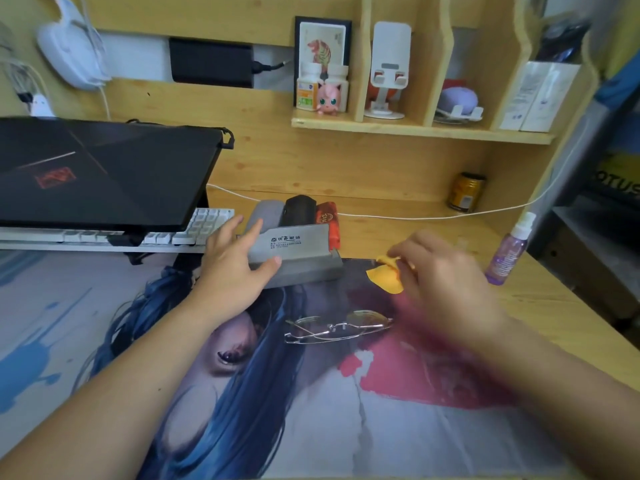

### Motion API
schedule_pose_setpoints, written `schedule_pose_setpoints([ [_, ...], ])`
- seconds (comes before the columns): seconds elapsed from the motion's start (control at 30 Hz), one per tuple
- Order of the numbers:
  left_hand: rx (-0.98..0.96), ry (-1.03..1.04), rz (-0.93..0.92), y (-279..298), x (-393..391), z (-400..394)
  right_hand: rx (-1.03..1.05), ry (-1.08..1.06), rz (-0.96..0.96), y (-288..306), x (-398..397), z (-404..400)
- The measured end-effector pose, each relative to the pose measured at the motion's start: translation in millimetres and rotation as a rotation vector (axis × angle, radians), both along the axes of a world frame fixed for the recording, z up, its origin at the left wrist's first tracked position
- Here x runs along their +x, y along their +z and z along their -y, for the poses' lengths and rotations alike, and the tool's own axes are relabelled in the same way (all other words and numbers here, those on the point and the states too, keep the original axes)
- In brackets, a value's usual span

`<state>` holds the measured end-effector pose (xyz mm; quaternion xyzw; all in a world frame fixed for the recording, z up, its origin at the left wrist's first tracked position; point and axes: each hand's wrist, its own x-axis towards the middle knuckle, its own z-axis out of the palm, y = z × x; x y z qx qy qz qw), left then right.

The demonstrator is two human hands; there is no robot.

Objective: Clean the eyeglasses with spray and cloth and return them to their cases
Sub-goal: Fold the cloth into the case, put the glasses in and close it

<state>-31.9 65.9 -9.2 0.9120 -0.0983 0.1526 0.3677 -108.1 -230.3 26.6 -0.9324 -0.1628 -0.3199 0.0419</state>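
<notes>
A grey glasses case point(304, 258) with printed lettering on its flap lies open at the back of the desk mat. My left hand point(239, 261) grips its left end, thumb on the front edge. A black case point(299, 209) and a red case point(327, 216) lie behind it. Thin metal-framed eyeglasses point(337, 327), folded, lie on the mat in front of the case. My right hand point(440, 275) pinches a yellow cloth point(386, 277) just right of the grey case; the hand is blurred. A purple spray bottle point(507, 254) stands at the right on the desk.
A printed desk mat point(242, 393) covers the near desk. A closed black laptop point(100, 171) sits raised over a white keyboard point(194, 226) at the left. A can point(465, 192) and a white cable point(398, 216) lie at the back. Shelves above hold small items.
</notes>
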Motion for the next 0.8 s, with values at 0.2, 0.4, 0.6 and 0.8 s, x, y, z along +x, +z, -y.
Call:
schedule_pose_setpoints([
  [0.2, -0.094, -0.016, 0.137, 7.0, -11.2, 12.0, 0.032, -0.255, -0.31, -9.8, 49.4, 21.0],
  [0.4, -0.197, -0.197, 0.214, 25.4, -27.0, 23.4, 0.682, -0.006, -0.38, 48.2, 43.7, 12.6],
  [0.6, -0.358, -0.631, -0.268, 91.0, -29.1, 63.2, 0.814, 0.264, -0.515, 109.3, 22.7, -12.2],
  [0.8, -0.797, -0.514, -0.391, 109.2, -24.5, 74.2, 0.969, 0.306, -0.666, 110.2, 26.8, -7.9],
])
